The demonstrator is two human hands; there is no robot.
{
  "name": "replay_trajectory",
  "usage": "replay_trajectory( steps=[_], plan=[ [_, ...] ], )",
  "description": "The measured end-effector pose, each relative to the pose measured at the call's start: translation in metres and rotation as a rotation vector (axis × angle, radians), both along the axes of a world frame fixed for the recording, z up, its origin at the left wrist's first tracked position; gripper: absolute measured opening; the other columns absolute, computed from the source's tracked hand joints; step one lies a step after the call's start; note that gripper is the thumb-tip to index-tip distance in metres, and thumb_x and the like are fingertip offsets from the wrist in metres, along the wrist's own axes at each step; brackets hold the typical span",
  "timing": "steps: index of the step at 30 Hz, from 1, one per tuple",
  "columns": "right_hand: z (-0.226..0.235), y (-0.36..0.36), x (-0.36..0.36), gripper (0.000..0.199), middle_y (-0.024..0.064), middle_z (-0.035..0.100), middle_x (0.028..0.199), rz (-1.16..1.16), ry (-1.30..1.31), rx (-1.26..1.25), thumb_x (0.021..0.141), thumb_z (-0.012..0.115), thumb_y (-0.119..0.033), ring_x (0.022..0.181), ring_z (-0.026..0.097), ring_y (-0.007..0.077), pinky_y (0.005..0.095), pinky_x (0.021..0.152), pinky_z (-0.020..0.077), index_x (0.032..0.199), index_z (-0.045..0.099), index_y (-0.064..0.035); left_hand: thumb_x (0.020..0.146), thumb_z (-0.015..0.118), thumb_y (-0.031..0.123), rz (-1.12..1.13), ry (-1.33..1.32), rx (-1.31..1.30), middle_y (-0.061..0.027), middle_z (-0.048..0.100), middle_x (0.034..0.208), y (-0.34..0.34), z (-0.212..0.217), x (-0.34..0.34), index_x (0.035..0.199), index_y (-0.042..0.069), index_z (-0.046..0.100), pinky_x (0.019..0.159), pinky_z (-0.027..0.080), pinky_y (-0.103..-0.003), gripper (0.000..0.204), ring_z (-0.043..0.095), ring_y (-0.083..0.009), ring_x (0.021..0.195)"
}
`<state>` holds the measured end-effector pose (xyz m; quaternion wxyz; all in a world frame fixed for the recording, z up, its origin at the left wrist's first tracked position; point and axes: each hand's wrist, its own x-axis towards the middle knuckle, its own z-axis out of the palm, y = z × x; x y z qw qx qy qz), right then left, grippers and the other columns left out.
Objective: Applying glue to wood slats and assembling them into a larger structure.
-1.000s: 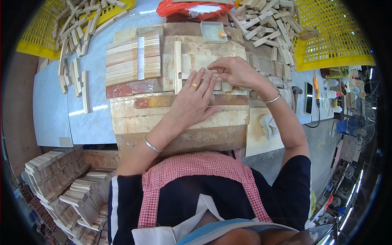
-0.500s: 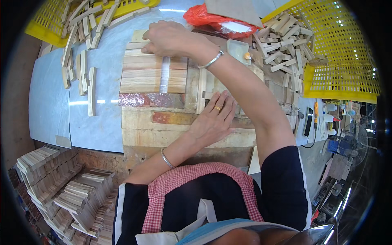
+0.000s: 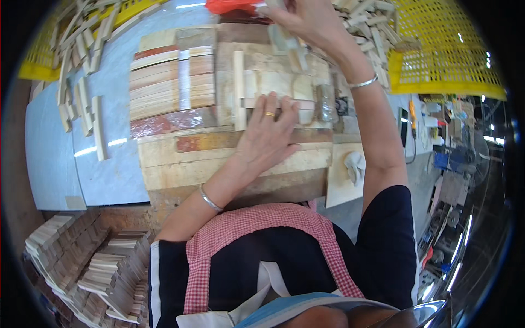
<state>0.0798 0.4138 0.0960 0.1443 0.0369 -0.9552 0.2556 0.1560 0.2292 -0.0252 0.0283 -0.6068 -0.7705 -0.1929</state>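
Note:
My left hand (image 3: 272, 120), with a ring on one finger, lies on a wooden jig (image 3: 257, 60) in front of me. Its fingers are stretched and slightly bent over a thin wooden strip (image 3: 303, 104) set crosswise in the jig. An upright strip (image 3: 239, 90) stands just left of these fingers. Far out at the top edge, my right hand (image 3: 306, 22) is above a small translucent tray (image 3: 278, 39); blur and the frame edge hide whether it grips anything. Left of the jig, several wooden strips (image 3: 156, 82) lie side by side, crossed by a pale band (image 3: 185, 85).
Loose wooden sticks (image 3: 97, 128) lie on the blue-grey tabletop (image 3: 52, 142) at left. Yellow plastic baskets (image 3: 448, 49) stand at both far corners, with sticks piled by them. Stacked strips (image 3: 109, 268) are at lower left. A white cloth (image 3: 355, 167) rests on a board at right.
My right hand has left the row of strips and swung right, over the small tray. The left hand stays on the jig. The whole view has shifted, bringing the white cloth into sight.

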Motion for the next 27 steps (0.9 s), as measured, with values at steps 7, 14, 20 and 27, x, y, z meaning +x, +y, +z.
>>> replay_trajectory(
  steps=[7,14,20,27],
  plan=[
    [-0.097,0.05,0.098,0.039,0.0198,0.067,0.092,-0.461,-0.033,0.257,0.086,0.061,-0.034,0.082,0.065,0.0366,0.0458,0.07,0.0519,0.112,0.055,-0.0054,0.079,0.064,0.052,0.017,0.032,0.037,-0.0173,0.048,0.13,0.0,-0.003,0.003,0.138,0.0,0.041,0.107,0.032,-0.051,0.082,0.042,-0.0395,0.123],
    [-0.116,0.038,0.109,0.039,0.0189,0.068,0.092,-0.463,-0.152,0.248,0.087,0.055,-0.034,0.083,0.066,0.036,0.045,0.072,0.0513,0.114,0.055,-0.0054,0.079,0.065,0.051,0.035,0.057,0.041,-0.0168,0.048,0.13,0.001,-0.004,0.006,0.139,0.001,0.041,0.107,0.031,-0.05,0.082,0.043,-0.0392,0.122],
    [-0.12,0.033,0.109,0.033,0.0153,0.068,0.093,-0.539,-0.187,0.315,0.088,0.055,-0.032,0.08,0.066,0.0346,0.0454,0.069,0.052,0.109,0.056,-0.0077,0.079,0.064,0.052,0.029,0.076,0.039,-0.0171,0.047,0.131,0.003,-0.003,0.005,0.139,0.0,0.04,0.107,0.031,-0.05,0.083,0.042,-0.0392,0.122],
    [-0.119,0.028,0.107,0.025,0.0144,0.068,0.091,-0.548,-0.136,0.352,0.092,0.05,-0.028,0.076,0.065,0.0343,0.0452,0.066,0.0515,0.104,0.057,-0.0075,0.079,0.058,0.06,0.019,0.127,-0.011,-0.0206,0.046,0.128,0.008,0.003,0.014,0.144,0.026,0.039,0.105,0.03,-0.058,0.075,0.041,-0.0482,0.121]
  ],
)
